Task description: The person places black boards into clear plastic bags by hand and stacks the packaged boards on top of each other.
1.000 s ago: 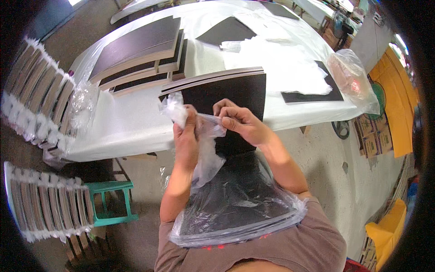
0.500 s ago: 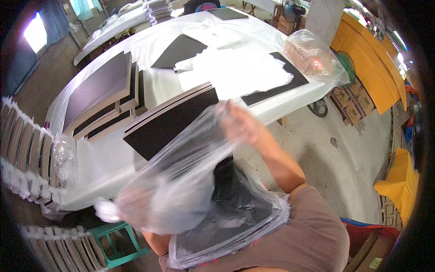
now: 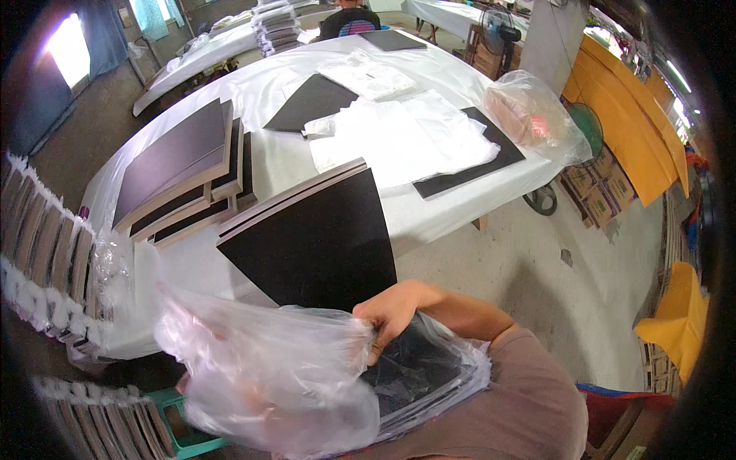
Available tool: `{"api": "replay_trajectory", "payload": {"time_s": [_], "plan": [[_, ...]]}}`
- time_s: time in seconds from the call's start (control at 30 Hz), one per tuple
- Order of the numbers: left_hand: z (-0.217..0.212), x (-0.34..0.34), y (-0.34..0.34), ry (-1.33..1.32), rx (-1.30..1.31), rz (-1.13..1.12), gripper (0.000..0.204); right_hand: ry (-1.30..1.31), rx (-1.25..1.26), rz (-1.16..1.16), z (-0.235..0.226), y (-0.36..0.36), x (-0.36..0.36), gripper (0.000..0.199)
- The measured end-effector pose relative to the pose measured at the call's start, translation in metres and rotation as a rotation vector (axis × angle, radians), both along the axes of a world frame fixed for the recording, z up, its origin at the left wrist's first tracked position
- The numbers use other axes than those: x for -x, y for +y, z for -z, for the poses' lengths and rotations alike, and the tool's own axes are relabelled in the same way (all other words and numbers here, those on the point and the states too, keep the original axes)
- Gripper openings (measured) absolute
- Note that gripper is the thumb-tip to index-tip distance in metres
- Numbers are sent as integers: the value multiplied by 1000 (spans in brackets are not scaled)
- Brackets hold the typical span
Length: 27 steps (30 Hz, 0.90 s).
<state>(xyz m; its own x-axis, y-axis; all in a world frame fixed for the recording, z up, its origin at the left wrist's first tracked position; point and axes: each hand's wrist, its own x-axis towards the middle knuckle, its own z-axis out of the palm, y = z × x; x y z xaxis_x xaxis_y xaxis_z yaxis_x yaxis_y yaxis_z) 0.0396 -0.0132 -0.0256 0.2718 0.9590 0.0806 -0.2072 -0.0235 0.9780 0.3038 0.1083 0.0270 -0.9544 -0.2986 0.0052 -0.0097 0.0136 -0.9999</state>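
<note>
A clear plastic bag (image 3: 268,368) billows near, at the lower left. Another clear bag (image 3: 533,115), bulging with pinkish contents, sits at the bench's right edge. Brown cartons (image 3: 594,188) stand on the floor, far right.

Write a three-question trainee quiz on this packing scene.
1. True or false: the right hand grips the clear bag.
2. What lies on the table nearest that hand? A) a black board stack B) a fan C) a yellow sheet
3. What colour is the stool at the lower left?

Key: 1 true. 2 A. 3 green. The left hand shows only dimly through the bag, so its grip cannot be judged.
</note>
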Motion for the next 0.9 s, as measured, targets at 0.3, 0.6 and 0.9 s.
{"api": "replay_trajectory", "payload": {"time_s": [0.3,0.6,0.9], "plan": [[0,11,0,-54,-56,-127,29,228,690,731,-5,34,-20,52],[-9,29,24,-209,-120,-554,35,200,130,1044,-30,24,-45,63],[-59,-20,90,1004,-535,-1173,62,141,-1078,1841,-16,60,-17,59]]}}
